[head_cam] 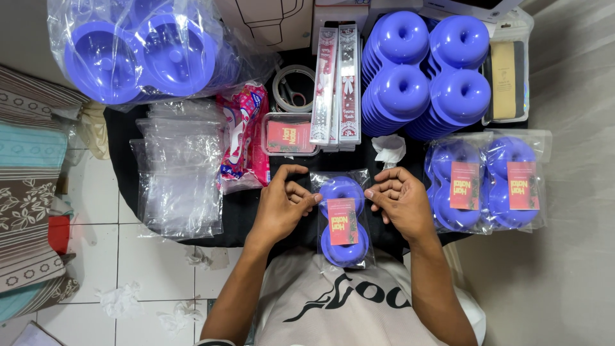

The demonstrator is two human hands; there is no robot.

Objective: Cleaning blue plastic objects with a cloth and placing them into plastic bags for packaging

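Your left hand (282, 206) and right hand (400, 200) sit on either side of the top of a clear bag holding a purple double-ring plastic piece with a red card (344, 221), which lies on the black table (122, 150) right in front of your chest. Both hands are curled, fingertips pinched on the bag's upper corners, so each has hold of the film and not the piece inside. Expect the film to be thin, slick and crinkly, and likely to slide between your fingers; the moulded piece looks light but stiff, so it should keep its shape if you grip it through the bag at the narrow waist between the two rings. To your left lies a stack of empty clear bags (179, 173); to your right, finished bagged pieces (487, 182) and behind them a stack of bare purple pieces (423, 74).
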